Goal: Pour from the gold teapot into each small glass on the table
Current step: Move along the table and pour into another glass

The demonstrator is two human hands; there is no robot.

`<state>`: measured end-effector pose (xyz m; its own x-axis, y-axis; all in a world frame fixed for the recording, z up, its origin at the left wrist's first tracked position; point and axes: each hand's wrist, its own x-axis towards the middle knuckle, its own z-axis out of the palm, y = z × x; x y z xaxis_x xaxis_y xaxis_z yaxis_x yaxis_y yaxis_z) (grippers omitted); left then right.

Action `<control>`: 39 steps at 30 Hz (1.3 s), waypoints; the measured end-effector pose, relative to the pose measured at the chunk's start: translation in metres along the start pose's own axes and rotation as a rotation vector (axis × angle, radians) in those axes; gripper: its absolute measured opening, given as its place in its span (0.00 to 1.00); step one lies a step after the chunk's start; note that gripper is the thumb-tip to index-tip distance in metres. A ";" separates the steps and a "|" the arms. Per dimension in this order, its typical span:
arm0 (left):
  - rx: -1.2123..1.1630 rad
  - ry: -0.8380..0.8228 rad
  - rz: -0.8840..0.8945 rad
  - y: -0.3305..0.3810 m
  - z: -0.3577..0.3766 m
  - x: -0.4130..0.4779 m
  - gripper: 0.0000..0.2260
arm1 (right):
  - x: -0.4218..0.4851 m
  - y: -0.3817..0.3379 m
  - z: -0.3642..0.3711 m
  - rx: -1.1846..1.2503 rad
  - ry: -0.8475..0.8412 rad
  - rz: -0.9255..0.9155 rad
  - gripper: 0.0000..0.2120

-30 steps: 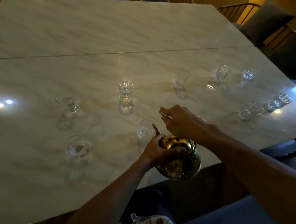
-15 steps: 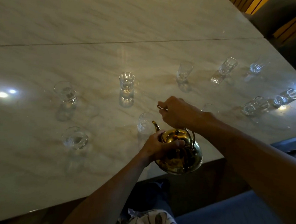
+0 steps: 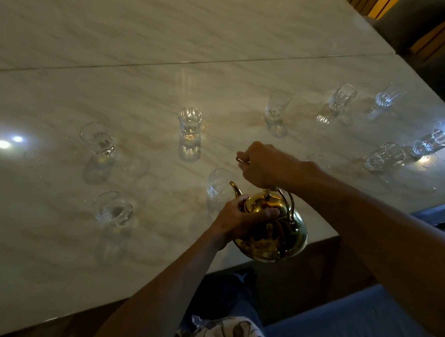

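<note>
- A pale, marble-patterned table [image 3: 119, 44] fills most of the frame in a dim room. A thin seam [image 3: 170, 63] runs left to right across the upper part of its glossy top, and two bright light reflections [image 3: 8, 142] glare near the left edge.
- Dark chairs [image 3: 407, 23] stand beyond the table's far corner at upper right. A blue seat [image 3: 350, 319] and a leaf-patterned cloth [image 3: 219, 335] show along the bottom.
- Small clear glasses [image 3: 189, 122] stand upright and well apart across the middle of the frame, from centre left to the right edge. One of them [image 3: 318, 161] is half hidden behind the right wrist.
- The gold teapot [image 3: 290, 237] is held at lower centre, over the table's near edge. It is tipped so that its spout [image 3: 234, 188] points to the upper left, just beside the nearest glass [image 3: 218, 185].
- The left hand [image 3: 241, 219] wraps the pot's left side, with the fingers curled round the body below the spout and the thumb lying across the top by the lid.
- The right hand [image 3: 266, 165] sits directly above the pot, a closed fist round the top of the arched handle [image 3: 289, 206].
- A sliver of pale metal [image 3: 240, 160] pokes from the front of that fist, and what it belongs to cannot be told.
- Whether liquid is leaving the spout cannot be told in this light.
</note>
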<state>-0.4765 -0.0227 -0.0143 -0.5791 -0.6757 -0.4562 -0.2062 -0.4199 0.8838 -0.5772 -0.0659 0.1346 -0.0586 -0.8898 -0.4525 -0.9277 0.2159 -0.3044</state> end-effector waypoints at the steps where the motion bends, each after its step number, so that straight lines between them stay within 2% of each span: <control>1: 0.001 -0.001 -0.003 0.000 0.000 0.000 0.41 | 0.000 0.000 0.000 0.003 -0.003 0.002 0.14; 20: 0.004 -0.018 0.013 0.003 -0.001 -0.004 0.38 | 0.002 -0.005 -0.002 -0.012 -0.009 0.041 0.11; 25: -0.017 -0.027 0.015 0.004 0.000 -0.008 0.33 | 0.004 -0.005 0.000 -0.014 0.005 0.053 0.13; 34: 0.001 -0.026 0.023 0.007 0.003 -0.011 0.39 | -0.004 0.001 0.001 -0.017 0.001 0.020 0.14; 39: 0.012 -0.042 0.018 0.005 0.004 -0.013 0.35 | -0.009 0.007 0.005 0.015 0.016 0.016 0.15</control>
<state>-0.4734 -0.0136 -0.0035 -0.6153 -0.6572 -0.4353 -0.2044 -0.4003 0.8933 -0.5811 -0.0546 0.1319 -0.0790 -0.8927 -0.4437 -0.9211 0.2355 -0.3099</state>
